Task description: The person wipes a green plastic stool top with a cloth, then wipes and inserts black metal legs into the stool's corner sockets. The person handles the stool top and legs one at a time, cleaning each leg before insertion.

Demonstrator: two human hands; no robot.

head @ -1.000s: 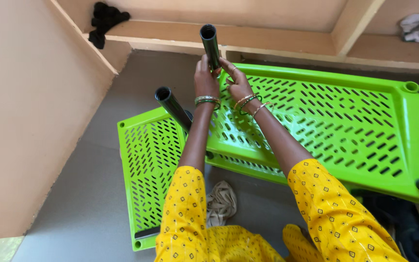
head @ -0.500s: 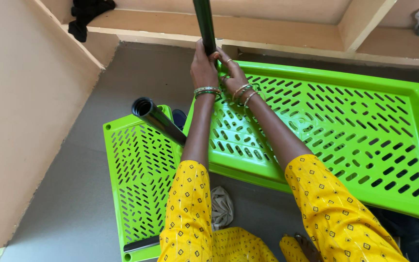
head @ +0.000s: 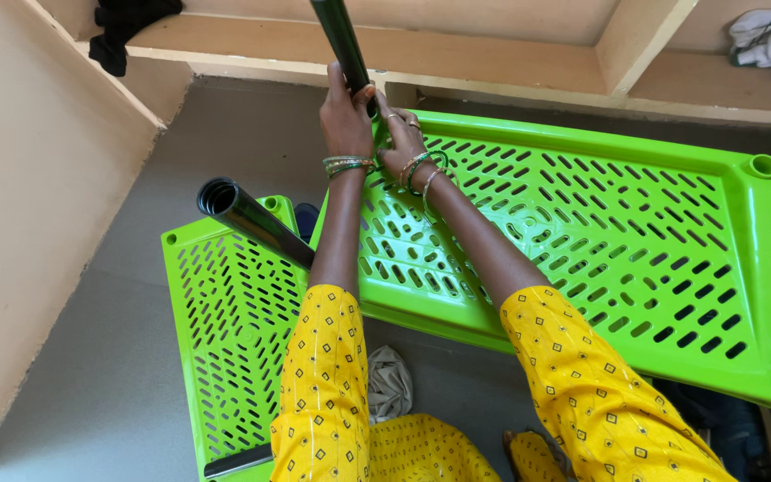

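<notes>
left hand (head: 346,112) wrapped closed around the lower end of a dark green tube (head: 341,40), fingers curled on it at the far-left corner of the upper shelf panel (head: 582,232). right hand (head: 401,141) just beside it, fingers bent and pressed at the same corner where tube meets panel; can't tell if it grips the tube or only the panel rim. tube stands nearly upright, tilted a bit left at the top, running out of frame. upper shelf panel is lime green, slotted, tilted, with an open corner socket (head: 765,165) at far right. second tube (head: 252,219) pokes up at a slant from a lower green shelf panel (head: 225,339). grey floor (head: 91,384), wooden ledge (head: 493,54) behind.
</notes>
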